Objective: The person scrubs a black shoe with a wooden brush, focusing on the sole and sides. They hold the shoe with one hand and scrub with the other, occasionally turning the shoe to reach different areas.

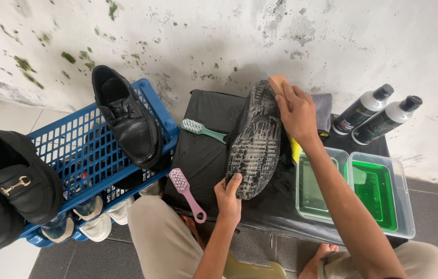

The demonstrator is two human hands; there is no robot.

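The left hand (227,199) grips the shoe (255,139) heel; the right hand (296,111) clasps a wooden brush (277,82), bristles hidden.

Rubber shoe sole (255,144) rough, treaded, soapy-wet; brush (277,82) block pale matt wood; crate (82,150) blue glossy plastic lattice; black shoe (128,121) smooth leather with a dull sheen; tubs (356,188) clear plastic; table cover (203,150) black, matt

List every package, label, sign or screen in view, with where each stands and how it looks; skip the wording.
Left bottle: lying tilted at the table's far right corner, dark body, white shoulder, black cap, pale printed label.
Right bottle: touching the first on its right, same shape, colours and label.
No signs or screens in view.
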